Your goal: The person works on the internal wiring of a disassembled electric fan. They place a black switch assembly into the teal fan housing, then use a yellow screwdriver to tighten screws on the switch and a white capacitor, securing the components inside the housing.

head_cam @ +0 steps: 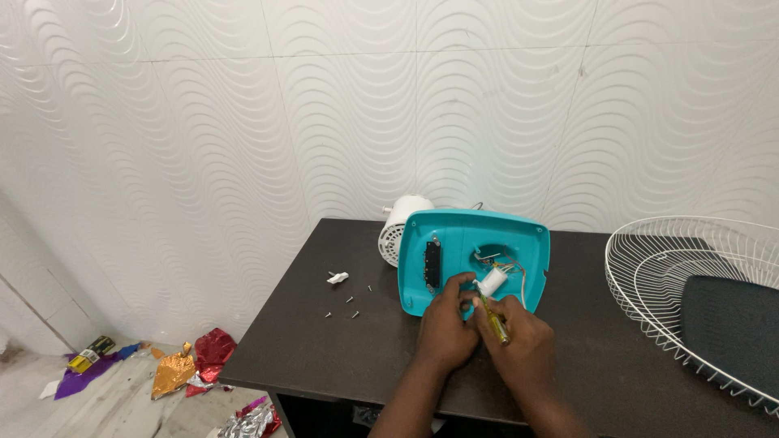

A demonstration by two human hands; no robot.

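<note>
Head view, looking down over a dark table (341, 357) set against a white wave-patterned wall.

Teal fan base (473, 258): tipped up on its edge near the table's middle, hollow underside facing the person. Inside it, a dark rectangular block on the left and a round opening with thin wires on the right. A small white cylinder part (491, 281) sits at the lower edge of that opening, just above both hands' fingertips.

Left hand (445, 326): fingers curled, thumb and forefinger reaching up to the base's lower rim beside the white cylinder; touching the base, though whether it pinches anything I cannot tell.

Right hand (522, 341): clenched around a yellow-handled screwdriver (495, 321), shaft angled up and to the left toward the cylinder. The tip is hidden between the fingers.

Both forearms come in from the bottom edge, close together, wrists nearly touching, hands meeting at the base's lower rim.

White motor housing (398, 227): behind the base on the left, partly hidden by it.

Loose on the table left of the base: a small white plastic piece (337, 277) and a few small screws (350, 300), well apart from the hands.

White wire fan guard (690, 284): on the right of the table, a dark pad lying in it.

Floor at lower left: crumpled foil wrappers (195, 365) in gold, red, purple and silver, and a small flat yellow and black packet farther left.
</note>
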